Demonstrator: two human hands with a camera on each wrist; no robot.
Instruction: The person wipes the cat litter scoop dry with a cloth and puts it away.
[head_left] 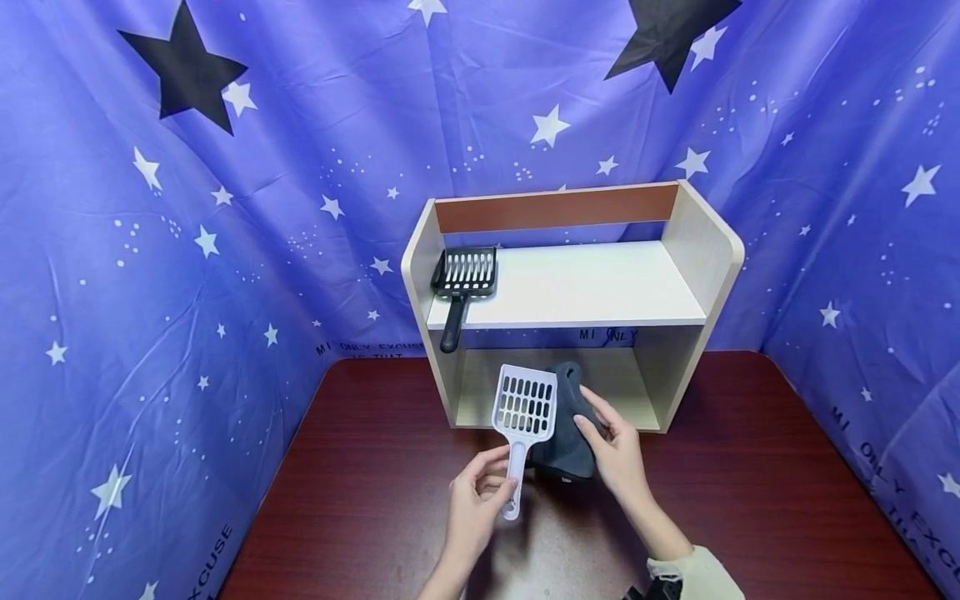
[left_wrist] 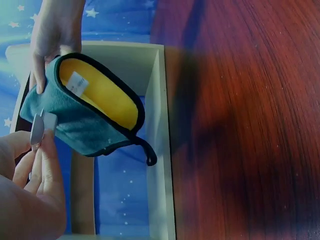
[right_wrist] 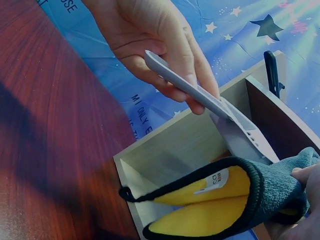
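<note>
My left hand (head_left: pixel 477 493) pinches the handle of a white slotted litter scoop (head_left: pixel 518 460), its blade pointing up and away. Just right of it, my right hand (head_left: pixel 619 457) grips a dark green cloth mitt (head_left: pixel 567 442) by its side, thumb on the near face. Both things are held up in front of the shelf, and the scoop's blade overlaps the mitt in the head view. The mitt's wide mouth hangs downward; black trim, a yellow lining, a white label (left_wrist: pixel 77 84) and a small loop (left_wrist: pixel 149 153) show in the left wrist view.
A two-level wooden shelf (head_left: pixel 567 287) stands at the back of the dark red table (head_left: pixel 360 500). On its upper board a black litter scoop (head_left: pixel 465 279) lies at the left, handle jutting over the front edge. Blue star-printed cloth (head_left: pixel 285 208) hangs around the table.
</note>
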